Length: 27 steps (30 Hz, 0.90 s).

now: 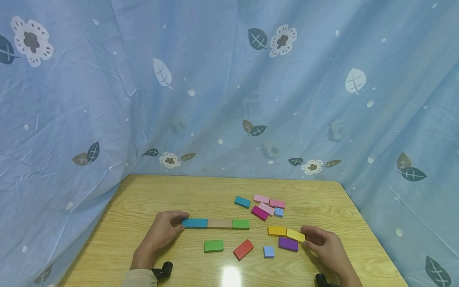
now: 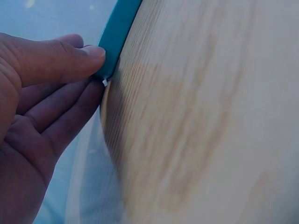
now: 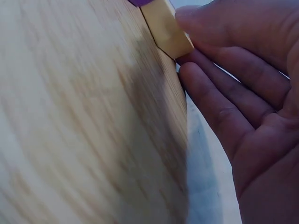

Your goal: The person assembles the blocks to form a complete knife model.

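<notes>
The left hand (image 1: 163, 230), thumb and fingers drawn close, pinches the left end of the blue block (image 1: 195, 223), which lines up end to end with a tan block (image 1: 220, 224) and a green block (image 1: 241, 225) on the desk (image 1: 150, 191). The right hand (image 1: 324, 245), similarly narrowed, pinches the right end of the yellow block (image 1: 295, 235), set at an angle beside the orange block (image 1: 277, 231); the purple block (image 1: 288, 244) lies just nearer the person.

This is a curtained-off nook, building type unclear: light-blue fabric drapes printed with leaves and flowers (image 1: 215, 99) hang behind and beside a straight-edged, yellowish wood-grain worktop (image 1: 179, 192).
</notes>
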Each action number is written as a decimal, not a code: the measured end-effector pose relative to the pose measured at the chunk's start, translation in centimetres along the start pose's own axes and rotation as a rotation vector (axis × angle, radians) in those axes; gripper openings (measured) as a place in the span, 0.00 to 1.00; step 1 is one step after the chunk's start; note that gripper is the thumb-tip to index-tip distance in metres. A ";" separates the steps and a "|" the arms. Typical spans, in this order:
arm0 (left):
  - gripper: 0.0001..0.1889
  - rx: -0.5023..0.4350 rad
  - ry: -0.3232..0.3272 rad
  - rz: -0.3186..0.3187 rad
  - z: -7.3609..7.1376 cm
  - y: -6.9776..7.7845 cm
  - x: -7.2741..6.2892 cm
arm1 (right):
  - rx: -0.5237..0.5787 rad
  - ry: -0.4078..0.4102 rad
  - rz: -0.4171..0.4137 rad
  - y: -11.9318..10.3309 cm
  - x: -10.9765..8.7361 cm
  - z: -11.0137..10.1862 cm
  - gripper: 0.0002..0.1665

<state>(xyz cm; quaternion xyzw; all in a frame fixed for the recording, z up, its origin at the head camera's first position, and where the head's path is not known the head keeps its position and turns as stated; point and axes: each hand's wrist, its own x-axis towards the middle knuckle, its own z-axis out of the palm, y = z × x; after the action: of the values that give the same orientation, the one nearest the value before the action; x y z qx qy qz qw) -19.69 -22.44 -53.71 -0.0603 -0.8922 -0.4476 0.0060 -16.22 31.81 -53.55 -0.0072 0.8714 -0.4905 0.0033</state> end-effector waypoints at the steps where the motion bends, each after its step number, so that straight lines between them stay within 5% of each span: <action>1: 0.21 -0.001 -0.001 -0.001 0.0 0.0 0.0 | -0.003 0.001 -0.001 0.0 0.0 0.0 0.25; 11: 0.21 -0.007 -0.005 0.003 0.0 -0.1 -0.1 | -0.093 0.071 -0.005 -0.2 0.1 0.3 0.22; 17: 0.21 -0.006 0.001 0.018 0.0 -0.2 -0.1 | -0.069 0.097 -0.117 -1.1 0.8 0.2 0.21; 27: 0.21 -0.030 -0.009 0.005 0.0 0.0 0.0 | 0.018 0.006 -0.218 -4.1 3.4 3.3 0.20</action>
<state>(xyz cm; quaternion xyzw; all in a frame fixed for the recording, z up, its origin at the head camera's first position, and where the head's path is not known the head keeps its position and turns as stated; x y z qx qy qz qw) -19.65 -22.44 -53.73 -0.0646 -0.8852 -0.4606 0.0023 -19.53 26.81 -51.76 -0.1004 0.8610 -0.4959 -0.0524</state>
